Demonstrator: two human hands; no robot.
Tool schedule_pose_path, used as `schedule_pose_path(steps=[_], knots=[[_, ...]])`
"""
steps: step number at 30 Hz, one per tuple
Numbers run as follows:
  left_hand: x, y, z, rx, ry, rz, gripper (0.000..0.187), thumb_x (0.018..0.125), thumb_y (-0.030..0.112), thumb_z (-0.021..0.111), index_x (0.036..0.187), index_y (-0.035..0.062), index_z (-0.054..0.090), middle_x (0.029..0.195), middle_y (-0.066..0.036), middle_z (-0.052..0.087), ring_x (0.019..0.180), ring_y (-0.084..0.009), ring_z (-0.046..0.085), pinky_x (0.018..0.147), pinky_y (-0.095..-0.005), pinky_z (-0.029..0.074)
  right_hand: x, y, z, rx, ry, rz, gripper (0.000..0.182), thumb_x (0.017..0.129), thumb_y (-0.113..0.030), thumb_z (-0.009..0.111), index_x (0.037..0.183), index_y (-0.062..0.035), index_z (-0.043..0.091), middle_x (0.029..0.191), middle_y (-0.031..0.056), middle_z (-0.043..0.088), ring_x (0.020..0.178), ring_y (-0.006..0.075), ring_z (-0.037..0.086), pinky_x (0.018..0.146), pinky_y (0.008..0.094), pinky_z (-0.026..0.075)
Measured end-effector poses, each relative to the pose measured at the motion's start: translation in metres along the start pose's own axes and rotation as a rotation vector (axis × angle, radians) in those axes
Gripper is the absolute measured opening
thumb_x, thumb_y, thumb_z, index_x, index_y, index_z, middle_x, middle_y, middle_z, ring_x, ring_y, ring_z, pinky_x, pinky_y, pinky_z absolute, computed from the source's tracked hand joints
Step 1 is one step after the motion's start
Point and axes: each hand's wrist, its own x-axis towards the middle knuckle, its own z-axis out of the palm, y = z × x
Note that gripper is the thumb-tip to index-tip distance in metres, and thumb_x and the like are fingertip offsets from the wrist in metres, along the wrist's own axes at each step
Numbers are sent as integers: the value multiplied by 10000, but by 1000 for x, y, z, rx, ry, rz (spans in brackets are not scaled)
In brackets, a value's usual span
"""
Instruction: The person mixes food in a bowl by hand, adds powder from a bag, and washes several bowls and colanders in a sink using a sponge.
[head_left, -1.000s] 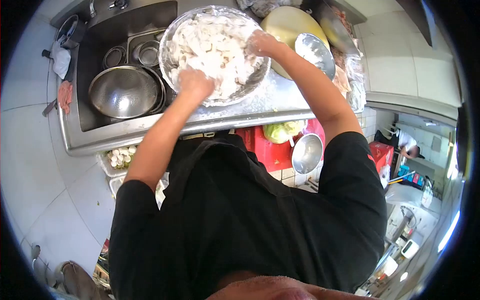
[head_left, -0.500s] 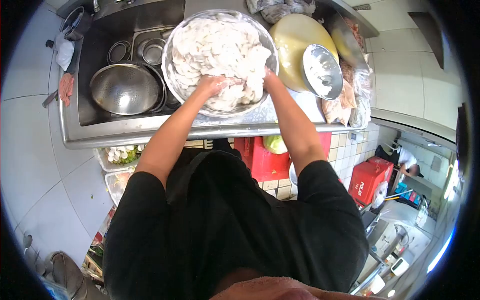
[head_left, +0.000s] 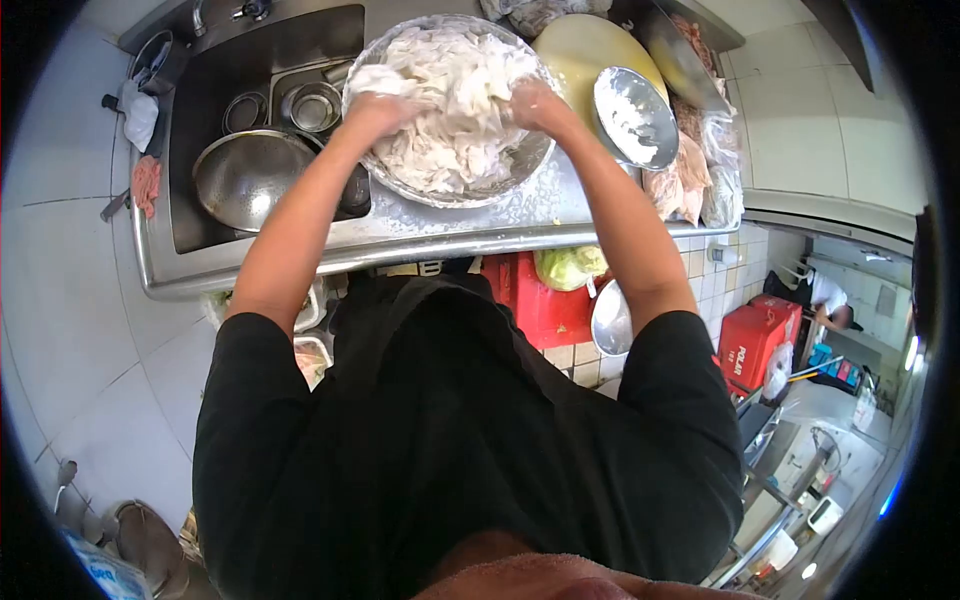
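A wide metal bowl (head_left: 440, 197) on the steel counter is heaped with pale, wet slices of raw meat (head_left: 450, 140) in a whitish coating. My left hand (head_left: 388, 113) is on the left side of the heap, its blurred fingers closed into the slices. Opposite it, at the bowl's right side, my right hand (head_left: 537, 105) curls around more of them, fingertips partly hidden. The slices bunch up between both hands. Just right of the bowl, a smaller metal bowl (head_left: 636, 118) with white paste or powder inside rests tilted on a round yellowish cutting board (head_left: 570, 55).
A colander (head_left: 250, 178) and small metal pots (head_left: 315, 107) sit in the sink at left. Bagged meat (head_left: 688, 180) lines the counter's right end. Beneath the counter edge are a cabbage (head_left: 568, 267) and a red crate (head_left: 520, 300). Another person (head_left: 828, 305) bends far right.
Both hands have moved up and apart from low in the heap, stirring the slices into a looser pile. The bowl appears slightly higher in view, and the camera has shifted.
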Motion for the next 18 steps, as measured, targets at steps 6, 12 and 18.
schedule_pose_path(steps=[6, 12, 18], knots=[[7, -17, 15, -275, -410, -212, 631, 762, 570, 555, 1086, 32, 621, 1120, -183, 606, 974, -287, 594, 872, -368, 444, -34, 0, 66, 154, -481, -336, 350, 778, -363, 552, 1043, -162, 660, 1043, 137, 625, 1006, 297, 566, 880, 396, 437], [30, -17, 25, -768, -502, -132, 586, 779, 493, 606, 1128, 22, 596, 1055, -172, 622, 864, -238, 625, 723, -358, 517, 14, -25, 138, 165, -423, 100, 423, 826, -419, 489, 1084, -112, 621, 1100, 120, 613, 1012, 332, 552, 898, 393, 428], [13, 20, 18, -1101, -589, -299, 467, 766, 321, 683, 1103, 8, 605, 1032, -115, 639, 862, -195, 630, 745, -354, 531, 9, -22, 133, 1517, -7, 659, 348, 824, -138, 567, 1157, -41, 548, 1034, 101, 634, 867, 231, 627, 709, 363, 533]])
